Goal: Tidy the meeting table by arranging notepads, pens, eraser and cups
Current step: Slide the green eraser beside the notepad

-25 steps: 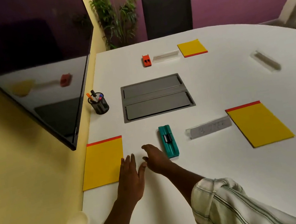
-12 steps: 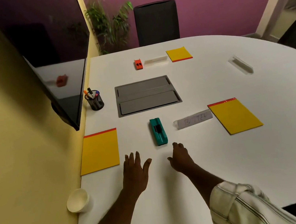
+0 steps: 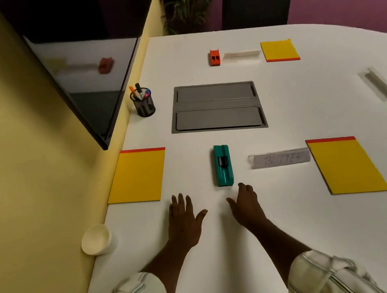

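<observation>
Hands spread flat and empty: left hand [image 3: 184, 219] and right hand [image 3: 246, 205] rest on the white table [image 3: 325, 227], teal eraser [image 3: 223, 165] just beyond the right fingertips.

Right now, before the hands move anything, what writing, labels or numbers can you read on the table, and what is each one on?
Near name card, between the teal eraser and the right notepad: handwriting, roughly "B...TEL"; the middle letters are too blurred to read.
Far name card beside the orange eraser: nothing readable.
Name card at the right: seen edge-on, nothing readable.
Notepads, cup, pen pot: no text visible.
</observation>
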`<state>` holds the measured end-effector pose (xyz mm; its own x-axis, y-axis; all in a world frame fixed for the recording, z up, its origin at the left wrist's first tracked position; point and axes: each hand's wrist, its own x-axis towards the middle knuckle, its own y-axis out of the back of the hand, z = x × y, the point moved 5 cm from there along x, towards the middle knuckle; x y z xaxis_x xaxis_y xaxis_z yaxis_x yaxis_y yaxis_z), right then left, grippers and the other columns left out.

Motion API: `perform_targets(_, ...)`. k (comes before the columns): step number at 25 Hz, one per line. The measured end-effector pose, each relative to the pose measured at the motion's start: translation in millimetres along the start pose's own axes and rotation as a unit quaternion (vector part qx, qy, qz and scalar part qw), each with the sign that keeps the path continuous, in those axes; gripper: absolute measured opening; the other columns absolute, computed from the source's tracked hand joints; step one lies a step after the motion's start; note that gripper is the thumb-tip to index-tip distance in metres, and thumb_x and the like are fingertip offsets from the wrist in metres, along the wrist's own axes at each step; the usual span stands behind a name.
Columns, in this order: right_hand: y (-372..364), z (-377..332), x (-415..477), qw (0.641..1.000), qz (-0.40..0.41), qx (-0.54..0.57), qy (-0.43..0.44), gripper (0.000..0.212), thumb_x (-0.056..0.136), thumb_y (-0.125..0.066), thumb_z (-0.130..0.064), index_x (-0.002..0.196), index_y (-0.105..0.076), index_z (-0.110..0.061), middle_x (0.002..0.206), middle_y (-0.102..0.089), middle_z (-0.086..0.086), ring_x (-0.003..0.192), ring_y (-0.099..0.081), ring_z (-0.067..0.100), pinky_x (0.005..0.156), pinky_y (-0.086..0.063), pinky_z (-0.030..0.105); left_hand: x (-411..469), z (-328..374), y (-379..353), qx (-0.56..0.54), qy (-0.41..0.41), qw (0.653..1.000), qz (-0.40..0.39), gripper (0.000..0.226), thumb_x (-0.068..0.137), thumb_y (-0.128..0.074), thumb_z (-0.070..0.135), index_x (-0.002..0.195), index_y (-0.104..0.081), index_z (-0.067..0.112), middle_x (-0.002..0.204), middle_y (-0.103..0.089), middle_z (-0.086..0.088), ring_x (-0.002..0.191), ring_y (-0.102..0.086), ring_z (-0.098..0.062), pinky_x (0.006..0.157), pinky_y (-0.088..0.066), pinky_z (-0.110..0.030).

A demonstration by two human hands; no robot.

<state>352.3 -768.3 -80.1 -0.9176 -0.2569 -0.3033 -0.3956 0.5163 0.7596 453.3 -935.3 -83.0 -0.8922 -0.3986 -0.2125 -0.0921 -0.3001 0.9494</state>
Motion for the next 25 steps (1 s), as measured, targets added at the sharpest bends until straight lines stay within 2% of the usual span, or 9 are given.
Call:
perform_targets(2, 1, -12, 8, 1.0, 0.025, 0.012, 0.008, 0.051, 0.097, -0.051, -0.028, 0.139, -0.032, -0.006, 0.138, -0.036, 0.013, 0.128, -0.037, 0.03, 0.098, -0.04, 0.04, 14, 3, -3, -0.025, 0.01, 1.0, 0.002, 0.077, 0.092, -0.018, 0.062, 0.151, -0.012, 0.012, 0.159, -0.007, -0.012, 0.147, 0.003, -0.029, 0.12, -0.002, -0.039)
perform_targets(4, 5, -24, 22, 0.998, 0.054, 0.025, 0.015, 0.045, 0.097, -0.05, -0.027, 0.134, -0.036, -0.007, 0.133, -0.039, 0.013, 0.124, -0.039, 0.031, 0.095, -0.043, 0.041, 32, 6, -1, -0.05, 0.014, 0.999, 0.011, 0.073, 0.095, -0.03, 0.055, 0.151, -0.014, 0.011, 0.159, -0.01, -0.011, 0.147, 0.001, -0.028, 0.12, -0.003, -0.038)
perform_targets(11, -1, -38, 64, 0.996, 0.09, -0.017, -0.007, 0.07, 0.091, -0.053, -0.044, 0.145, -0.024, -0.009, 0.129, -0.04, 0.016, 0.12, -0.041, 0.034, 0.093, -0.047, 0.047, 83, -9, -21, -0.089, -0.02, 0.996, 0.021, 0.067, 0.096, -0.039, 0.046, 0.148, -0.022, 0.006, 0.157, -0.021, -0.01, 0.147, -0.008, -0.024, 0.12, -0.013, -0.035)
perform_targets(13, -7, -39, 71, 0.994, 0.095, -0.04, -0.021, 0.076, 0.089, -0.053, -0.052, 0.145, -0.024, -0.01, 0.128, -0.041, 0.015, 0.119, -0.043, 0.035, 0.092, -0.047, 0.048, 84, -11, -28, -0.101, -0.037, 0.994, 0.031, 0.062, 0.096, -0.044, 0.039, 0.145, -0.032, 0.004, 0.154, -0.027, -0.012, 0.146, -0.015, -0.025, 0.119, -0.02, -0.038)
perform_targets(15, -13, -42, 73, 0.992, 0.108, -0.043, -0.044, 0.078, 0.087, -0.053, -0.056, 0.144, -0.024, -0.012, 0.128, -0.042, 0.014, 0.118, -0.045, 0.035, 0.091, -0.045, 0.048, 81, -14, -31, -0.082, -0.064, 0.992, 0.076, 0.055, 0.095, -0.048, 0.035, 0.139, -0.042, 0.002, 0.149, -0.036, -0.016, 0.143, -0.026, -0.029, 0.115, -0.03, -0.043)
perform_targets(19, -28, -48, 77, 0.988, 0.133, -0.044, -0.064, 0.079, 0.087, -0.056, -0.052, 0.145, -0.021, -0.011, 0.128, -0.043, 0.014, 0.115, -0.047, 0.033, 0.09, -0.045, 0.046, 80, -18, -36, -0.034, -0.08, 0.99, 0.109, 0.055, 0.096, -0.039, 0.041, 0.136, -0.047, 0.004, 0.145, -0.043, -0.014, 0.14, -0.032, -0.028, 0.115, -0.029, -0.04)
perform_targets(25, -31, -48, 92, 0.985, 0.131, -0.056, -0.092, 0.07, 0.09, -0.056, -0.03, 0.147, -0.02, -0.011, 0.13, -0.044, 0.015, 0.115, -0.045, 0.035, 0.091, -0.041, 0.049, 83, -19, -29, -0.06, -0.072, 0.99, 0.109, 0.051, 0.097, -0.041, 0.04, 0.133, -0.052, 0.005, 0.145, -0.045, -0.013, 0.14, -0.034, -0.028, 0.115, -0.028, -0.042)
